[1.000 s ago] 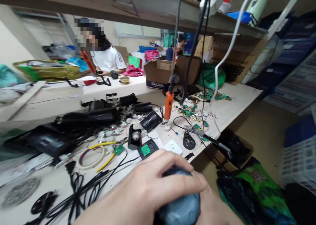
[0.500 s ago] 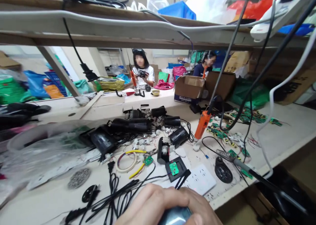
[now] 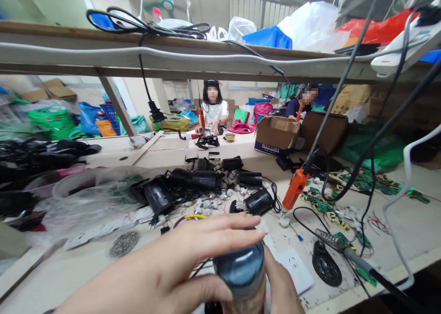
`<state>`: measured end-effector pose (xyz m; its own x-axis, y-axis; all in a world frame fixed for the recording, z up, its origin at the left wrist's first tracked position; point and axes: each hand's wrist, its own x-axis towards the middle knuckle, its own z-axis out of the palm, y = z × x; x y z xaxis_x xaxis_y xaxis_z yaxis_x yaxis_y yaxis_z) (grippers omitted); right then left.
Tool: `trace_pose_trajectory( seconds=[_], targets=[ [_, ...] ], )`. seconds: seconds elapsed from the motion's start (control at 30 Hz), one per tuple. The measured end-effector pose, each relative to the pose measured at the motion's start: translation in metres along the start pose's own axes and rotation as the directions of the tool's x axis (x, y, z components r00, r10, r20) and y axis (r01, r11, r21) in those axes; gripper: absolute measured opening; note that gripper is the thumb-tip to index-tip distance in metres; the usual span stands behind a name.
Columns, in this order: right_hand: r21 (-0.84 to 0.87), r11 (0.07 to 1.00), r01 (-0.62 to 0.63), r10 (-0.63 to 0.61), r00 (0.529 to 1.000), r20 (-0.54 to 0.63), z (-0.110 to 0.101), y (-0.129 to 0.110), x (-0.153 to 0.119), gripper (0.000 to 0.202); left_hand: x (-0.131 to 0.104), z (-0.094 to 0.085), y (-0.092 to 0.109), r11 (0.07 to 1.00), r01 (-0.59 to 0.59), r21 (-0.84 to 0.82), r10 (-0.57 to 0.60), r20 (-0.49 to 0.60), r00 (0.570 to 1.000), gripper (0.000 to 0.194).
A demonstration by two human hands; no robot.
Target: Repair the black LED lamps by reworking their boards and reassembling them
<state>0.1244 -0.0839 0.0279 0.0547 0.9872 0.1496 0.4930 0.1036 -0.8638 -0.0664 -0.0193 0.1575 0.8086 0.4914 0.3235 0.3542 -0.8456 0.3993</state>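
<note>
At the bottom centre, the left hand's [image 3: 168, 263] fingers curl over a blue-topped container [image 3: 241, 270] while the right hand [image 3: 283, 286] cups its side, probably for steadiness (an orange power screwdriver [image 3: 295, 189] hangs clear above the tabletop [image 3: 408, 229], right of centre).

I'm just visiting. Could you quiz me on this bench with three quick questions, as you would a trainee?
1. True or false: the left hand is over the top of the blue-topped object.
2. The tool hanging on a cord at the right is mostly: a) green, b) orange, c) white.
3. Fill in the word printed on the cardboard box: "____ GIRL".

Key: 1. True; 2. b; 3. BLUE
</note>
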Motion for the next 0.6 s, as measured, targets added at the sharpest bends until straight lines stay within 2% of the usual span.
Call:
trace_pose_trajectory(
  seconds=[0.07,0.17,0.23,0.27,0.37,0.43,0.47,0.53,0.6],
  targets=[
    [0.019,1.000,-0.019,0.019,0.999,0.043,0.003,-0.007,0.014,0.057,0.010,-0.006,-0.002,0.992,0.084,0.098,-0.078,-0.066,0.995,0.047],
    [0.010,1.000,-0.006,0.005,0.999,0.050,0.010,-0.020,0.035,0.061,0.022,-0.012,-0.009,0.926,0.248,0.286,-0.186,-0.226,0.956,0.066],
    [0.000,1.000,-0.007,0.007,0.999,0.035,0.014,-0.027,0.045,0.061,0.025,-0.023,-0.018,0.931,0.280,0.235,-0.215,-0.268,0.939,0.063],
    [0.003,1.000,-0.010,0.010,0.999,0.030,0.016,-0.030,0.050,0.062,0.024,-0.030,-0.023,0.950,0.266,0.160,-0.224,-0.241,0.944,0.056],
    [0.011,1.000,-0.021,0.021,1.000,0.010,0.023,-0.034,0.060,0.063,0.022,-0.042,-0.039,0.979,0.194,-0.068,-0.197,-0.038,0.980,0.041],
    [0.001,0.999,-0.037,0.037,0.999,0.002,0.029,-0.034,0.066,0.064,0.024,-0.038,-0.048,0.964,0.248,-0.101,-0.251,-0.019,0.968,0.040],
    [-0.006,0.999,-0.048,0.048,0.999,0.000,0.033,-0.034,0.070,0.064,0.026,-0.033,-0.052,0.952,0.304,-0.039,-0.306,-0.073,0.949,0.042],
    [-0.013,0.998,-0.053,0.053,0.999,-0.006,0.040,-0.033,0.075,0.066,0.029,-0.026,-0.058,0.883,0.440,0.161,-0.391,-0.265,0.881,0.051],
    [0.003,0.999,-0.041,0.041,0.998,-0.037,0.045,-0.032,0.080,0.068,0.029,-0.027,-0.063,0.832,0.508,0.223,-0.394,-0.406,0.825,0.055]
  ],
)
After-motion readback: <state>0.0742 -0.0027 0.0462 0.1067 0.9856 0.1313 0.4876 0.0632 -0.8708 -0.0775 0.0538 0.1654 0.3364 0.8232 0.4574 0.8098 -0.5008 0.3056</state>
